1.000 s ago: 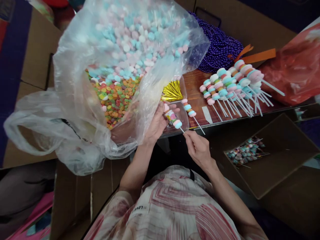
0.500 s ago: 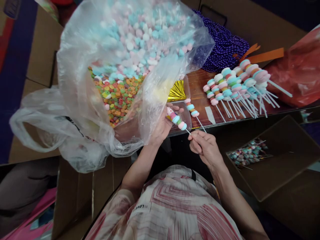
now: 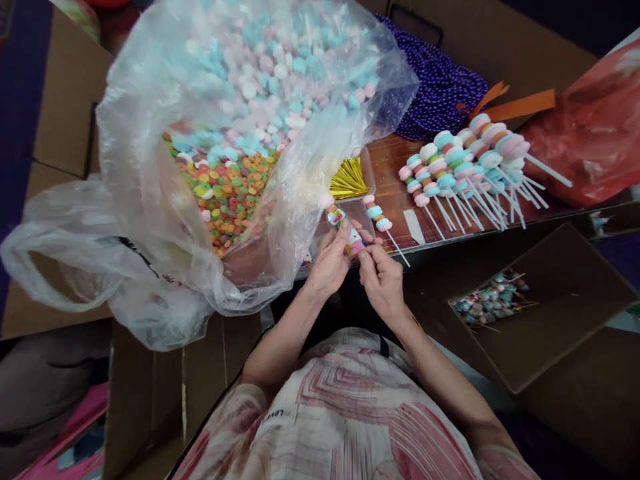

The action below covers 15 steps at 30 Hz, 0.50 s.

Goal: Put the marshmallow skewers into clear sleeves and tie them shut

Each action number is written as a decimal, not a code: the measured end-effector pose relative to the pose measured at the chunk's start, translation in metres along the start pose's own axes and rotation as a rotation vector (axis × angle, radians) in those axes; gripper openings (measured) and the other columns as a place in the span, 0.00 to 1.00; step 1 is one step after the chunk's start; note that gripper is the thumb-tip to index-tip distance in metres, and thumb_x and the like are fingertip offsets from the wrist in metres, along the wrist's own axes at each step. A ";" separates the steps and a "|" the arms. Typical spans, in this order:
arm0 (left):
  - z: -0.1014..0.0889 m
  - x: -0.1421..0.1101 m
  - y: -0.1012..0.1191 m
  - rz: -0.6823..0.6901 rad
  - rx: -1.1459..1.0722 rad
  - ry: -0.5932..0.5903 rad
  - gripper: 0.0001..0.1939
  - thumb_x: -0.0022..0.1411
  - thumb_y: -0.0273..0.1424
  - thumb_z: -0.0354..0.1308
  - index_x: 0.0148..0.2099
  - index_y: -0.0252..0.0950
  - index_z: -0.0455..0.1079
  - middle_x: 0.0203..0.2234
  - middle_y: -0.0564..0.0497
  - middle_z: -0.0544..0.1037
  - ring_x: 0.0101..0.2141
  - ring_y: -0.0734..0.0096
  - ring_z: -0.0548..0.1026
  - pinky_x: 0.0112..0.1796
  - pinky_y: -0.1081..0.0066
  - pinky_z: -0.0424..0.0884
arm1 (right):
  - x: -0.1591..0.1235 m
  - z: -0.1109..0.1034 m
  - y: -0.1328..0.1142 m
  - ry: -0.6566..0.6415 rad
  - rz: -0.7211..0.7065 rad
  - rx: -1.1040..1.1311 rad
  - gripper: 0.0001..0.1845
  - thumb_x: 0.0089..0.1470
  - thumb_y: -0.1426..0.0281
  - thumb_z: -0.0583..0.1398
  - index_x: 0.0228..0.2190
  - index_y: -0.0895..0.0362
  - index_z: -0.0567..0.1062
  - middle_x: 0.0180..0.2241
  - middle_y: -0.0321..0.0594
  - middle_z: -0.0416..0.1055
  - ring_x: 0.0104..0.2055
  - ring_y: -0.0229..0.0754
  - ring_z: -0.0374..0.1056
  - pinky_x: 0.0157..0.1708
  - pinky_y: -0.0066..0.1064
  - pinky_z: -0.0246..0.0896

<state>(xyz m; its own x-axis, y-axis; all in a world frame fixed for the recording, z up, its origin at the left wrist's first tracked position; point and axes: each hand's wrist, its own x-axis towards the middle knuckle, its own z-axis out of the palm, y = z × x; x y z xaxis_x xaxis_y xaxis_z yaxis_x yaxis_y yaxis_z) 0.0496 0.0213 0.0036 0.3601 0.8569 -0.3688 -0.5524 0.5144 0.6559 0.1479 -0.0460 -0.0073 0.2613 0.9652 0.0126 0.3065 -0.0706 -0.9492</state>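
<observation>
Between my hands is a candy skewer (image 3: 355, 241) in a small printed wrapper, its marshmallow and gummy colours showing. My left hand (image 3: 330, 262) grips the wrapper with thumb and fingers. At the lower end, my right hand (image 3: 384, 279) pinches it; the stick is hidden. Just beyond lies one bare skewer (image 3: 379, 215) of marshmallows and gummy rings, its white stick toward me. Gold twist ties (image 3: 349, 179) fill a clear plastic tray (image 3: 369, 168) behind my hands.
At left a large clear bag (image 3: 145, 87) holds pastel marshmallows and gummy rings (image 3: 235, 200). Several finished skewers (image 3: 460, 163) are piled at right, beside a red bag (image 3: 590, 127) and purple bead strings (image 3: 435, 87). A cardboard box (image 3: 565, 313) below holds more skewers.
The skewer has gone deeper into the wrapper. My right hand has moved up and left from the stick to the wrapper's lower end, close beside my left hand.
</observation>
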 end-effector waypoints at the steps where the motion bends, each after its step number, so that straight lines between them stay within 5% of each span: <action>1: -0.001 0.000 0.002 0.006 -0.005 0.008 0.14 0.68 0.42 0.63 0.39 0.36 0.72 0.29 0.51 0.81 0.44 0.62 0.84 0.50 0.63 0.77 | 0.000 0.000 -0.002 -0.009 -0.001 -0.002 0.15 0.66 0.60 0.54 0.29 0.53 0.68 0.18 0.28 0.60 0.19 0.33 0.56 0.25 0.28 0.53; 6: -0.007 0.001 0.007 0.043 0.000 0.069 0.13 0.68 0.41 0.63 0.41 0.36 0.72 0.31 0.51 0.81 0.44 0.63 0.84 0.50 0.64 0.77 | -0.008 -0.010 -0.005 -0.123 0.050 -0.013 0.13 0.65 0.62 0.57 0.29 0.54 0.71 0.19 0.28 0.64 0.21 0.34 0.60 0.27 0.27 0.56; 15: -0.007 -0.004 -0.006 0.159 0.034 0.062 0.17 0.61 0.44 0.68 0.41 0.36 0.73 0.33 0.48 0.83 0.44 0.58 0.83 0.47 0.62 0.78 | 0.003 0.004 -0.016 -0.060 0.017 0.023 0.12 0.64 0.62 0.55 0.31 0.54 0.71 0.18 0.28 0.64 0.19 0.34 0.59 0.25 0.28 0.56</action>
<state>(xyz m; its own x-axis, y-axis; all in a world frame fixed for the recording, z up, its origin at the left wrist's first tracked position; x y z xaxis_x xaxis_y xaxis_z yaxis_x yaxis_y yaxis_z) 0.0462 0.0146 -0.0038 0.2230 0.9282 -0.2980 -0.5727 0.3721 0.7305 0.1399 -0.0413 0.0069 0.2103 0.9774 -0.0219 0.2812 -0.0819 -0.9561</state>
